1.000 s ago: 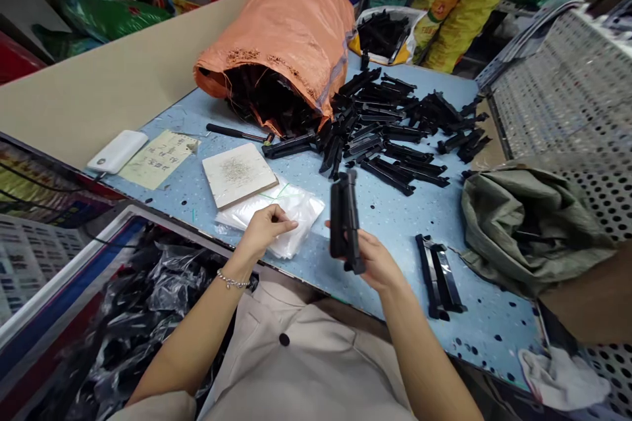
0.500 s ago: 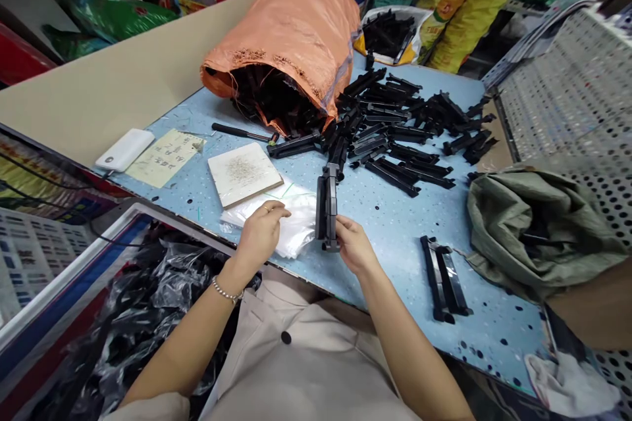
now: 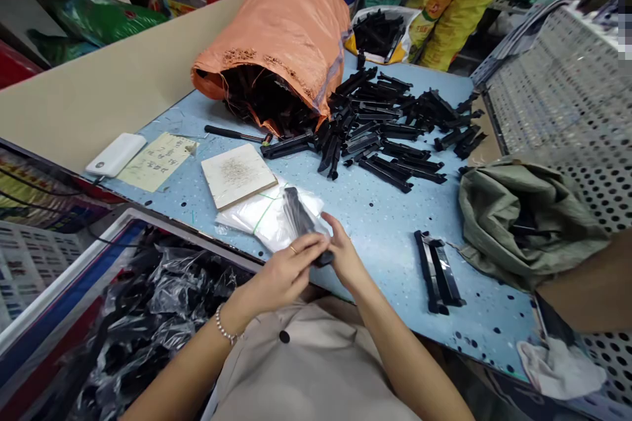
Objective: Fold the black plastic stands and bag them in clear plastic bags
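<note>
Both hands meet at the near edge of the blue table [image 3: 385, 223]. My right hand [image 3: 343, 253] grips the lower end of a long black plastic part [image 3: 299, 217]. That part now lies tilted inside a clear plastic bag [image 3: 269, 217]. My left hand [image 3: 289, 270] is closed on the bag's open end around the part. A stack of clear bags lies flat under it. Two more black parts [image 3: 437, 270] lie side by side to the right.
An orange sack [image 3: 286, 33] spills a heap of black parts [image 3: 390, 125] across the far table. A square tile [image 3: 237, 174], a paper note [image 3: 158, 159], a white power bank [image 3: 116, 153] and a screwdriver [image 3: 232, 134] lie left. A green cloth bag [image 3: 523, 217] sits right; a bin of bagged parts [image 3: 148, 316] lower left.
My right hand brought the black part down from upright and slid it into a clear bag. My left hand left the bag stack and closed on the bag's mouth.
</note>
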Demonstrator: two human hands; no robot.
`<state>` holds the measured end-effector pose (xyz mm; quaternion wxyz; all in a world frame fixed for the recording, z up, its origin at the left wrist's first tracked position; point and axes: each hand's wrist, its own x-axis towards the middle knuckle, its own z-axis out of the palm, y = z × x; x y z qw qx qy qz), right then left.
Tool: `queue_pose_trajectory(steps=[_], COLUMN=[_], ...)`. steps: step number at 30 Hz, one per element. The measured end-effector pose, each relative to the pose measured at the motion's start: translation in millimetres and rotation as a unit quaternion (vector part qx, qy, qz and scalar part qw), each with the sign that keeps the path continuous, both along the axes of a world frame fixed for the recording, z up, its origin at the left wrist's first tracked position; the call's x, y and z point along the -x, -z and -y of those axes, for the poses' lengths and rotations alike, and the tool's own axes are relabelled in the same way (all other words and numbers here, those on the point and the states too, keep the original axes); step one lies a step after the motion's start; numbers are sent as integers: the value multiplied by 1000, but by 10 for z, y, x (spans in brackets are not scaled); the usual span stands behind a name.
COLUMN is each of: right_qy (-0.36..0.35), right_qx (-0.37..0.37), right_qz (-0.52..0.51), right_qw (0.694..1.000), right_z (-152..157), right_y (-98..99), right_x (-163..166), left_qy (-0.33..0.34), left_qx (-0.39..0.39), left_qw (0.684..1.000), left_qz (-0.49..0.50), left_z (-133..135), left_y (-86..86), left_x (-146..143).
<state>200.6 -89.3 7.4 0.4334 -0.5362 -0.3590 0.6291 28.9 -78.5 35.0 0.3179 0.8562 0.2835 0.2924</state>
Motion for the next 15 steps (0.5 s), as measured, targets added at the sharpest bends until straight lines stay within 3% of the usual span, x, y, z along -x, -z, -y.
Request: queue_pose_trajectory(steps=[3,6,8,9,10,12,14,15], right_qy=[-56,-175,-153,-102,-44,37,33,10], right_qx=[-116,-127,-109,-104,-104,-55,37,77], right_qz=[126,103,149,215,311,526,667,691], right_qw=[984,971,971,966,944,848,743,718], right_z=[106,228,287,316,349,444,577,651], right_y=[-102,-274,-356,-373,-371,-310,-197,-133], right_x=[84,-53,-358,-575,-826,-1370,-1868,-2066], left_qy=[-15,-79,-119,-139,-162,-213,-265,-283], left_qx=[-12,-55,-50,-32,-5,54,89,88], left_qw=[1000,993,977,963,944,889,842,838], left_qz=[-2,-72,-169,-227,-288,-402,-462,-458], left_z=[183,301,344,352,350,317,249,206], left_y=[-111,-229,-253,-237,-203,-97,22,74], left_x=[11,338,709,912,1110,1435,1584,1572])
